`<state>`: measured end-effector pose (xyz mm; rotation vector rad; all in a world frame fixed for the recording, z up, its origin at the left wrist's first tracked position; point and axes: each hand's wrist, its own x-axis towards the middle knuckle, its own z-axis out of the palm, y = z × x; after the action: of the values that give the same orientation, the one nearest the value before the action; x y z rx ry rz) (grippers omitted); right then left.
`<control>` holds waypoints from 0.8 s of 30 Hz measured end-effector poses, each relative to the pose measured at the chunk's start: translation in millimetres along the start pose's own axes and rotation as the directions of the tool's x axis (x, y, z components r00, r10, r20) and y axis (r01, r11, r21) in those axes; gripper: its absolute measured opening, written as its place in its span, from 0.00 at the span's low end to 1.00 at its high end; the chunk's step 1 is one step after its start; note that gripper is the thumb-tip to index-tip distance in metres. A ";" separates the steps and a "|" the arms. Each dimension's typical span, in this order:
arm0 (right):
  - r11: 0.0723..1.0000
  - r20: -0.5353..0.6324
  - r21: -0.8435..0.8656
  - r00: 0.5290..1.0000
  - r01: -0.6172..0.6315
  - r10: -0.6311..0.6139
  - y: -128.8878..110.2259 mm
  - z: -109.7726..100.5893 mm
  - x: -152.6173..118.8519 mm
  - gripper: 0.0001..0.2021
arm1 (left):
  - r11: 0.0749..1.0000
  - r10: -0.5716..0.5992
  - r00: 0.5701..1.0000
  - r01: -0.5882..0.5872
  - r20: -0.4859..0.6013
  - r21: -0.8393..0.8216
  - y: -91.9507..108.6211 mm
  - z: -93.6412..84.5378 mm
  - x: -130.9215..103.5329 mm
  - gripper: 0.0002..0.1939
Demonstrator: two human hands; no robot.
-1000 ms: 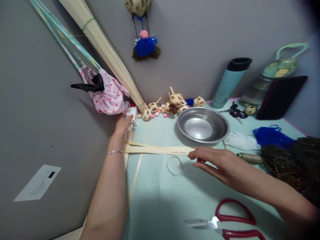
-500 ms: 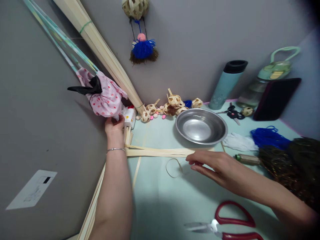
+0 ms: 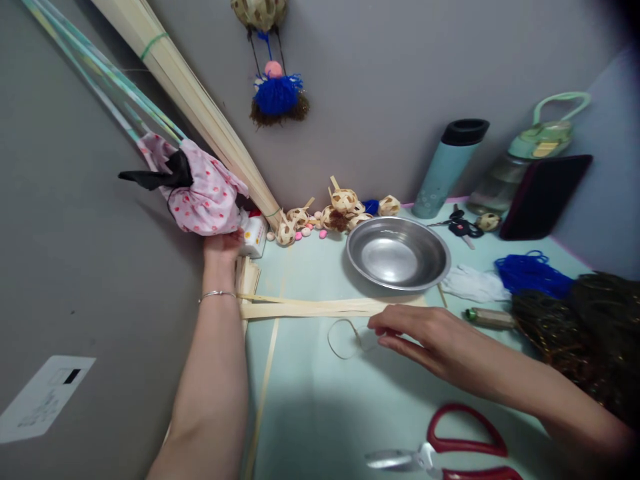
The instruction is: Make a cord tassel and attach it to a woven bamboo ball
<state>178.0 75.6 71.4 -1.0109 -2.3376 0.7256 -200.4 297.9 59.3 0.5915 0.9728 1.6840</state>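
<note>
My left hand (image 3: 223, 244) reaches up under a hanging pink bag with red spots (image 3: 210, 200), beside a white packet (image 3: 254, 235). The bag hides most of its fingers, so I cannot tell what they hold. My right hand (image 3: 415, 333) hovers at the right end of flat, pale bamboo-like strips (image 3: 300, 309). Its fingers are bent loosely, thumb apart, and nothing shows between them. Just left of its fingertips lies a thin curled strip (image 3: 332, 348). Red-handled scissors (image 3: 427, 457) lie open on the table nearer to me.
A steel bowl (image 3: 397, 257) stands behind the strips. Small woven balls (image 3: 344, 200) line the wall. At the right are a teal bottle (image 3: 447, 177), a dark phone (image 3: 545, 199), white gloves (image 3: 475, 285) and blue yarn (image 3: 533, 275). A long strip bundle (image 3: 200, 107) leans in the corner.
My left hand has moved deeper under the bag, so less of its fingers shows. The right hand has stayed nearly in place. The whole view has shifted slightly.
</note>
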 end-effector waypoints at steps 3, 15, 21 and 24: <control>1.000 0.032 -0.017 0.999 -0.014 0.015 0.6 1.9 0.5 0.09 | 0.998 0.004 0.991 -0.012 -0.136 -0.058 1.8 0.6 -10.2 0.19; 0.997 -0.038 -0.028 0.997 -0.074 0.073 -14.2 -1.8 3.5 0.09 | 0.977 -0.086 0.947 0.020 -0.308 -0.213 2.6 32.2 -141.0 0.12; 0.948 -0.356 -0.318 0.923 0.029 -0.148 -35.1 -10.5 4.7 0.30 | 0.965 -0.037 0.986 -0.006 0.161 0.261 -25.1 74.4 -246.7 0.10; 0.896 -0.263 -0.424 0.930 0.128 -0.257 -53.1 -19.1 -10.5 0.25 | 0.904 -0.216 0.903 0.041 0.371 0.426 -15.9 81.5 -273.0 0.11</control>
<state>169.3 41.7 116.9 -0.9510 -2.2992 -0.0069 -40.2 67.8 112.4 1.0877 1.0299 1.1646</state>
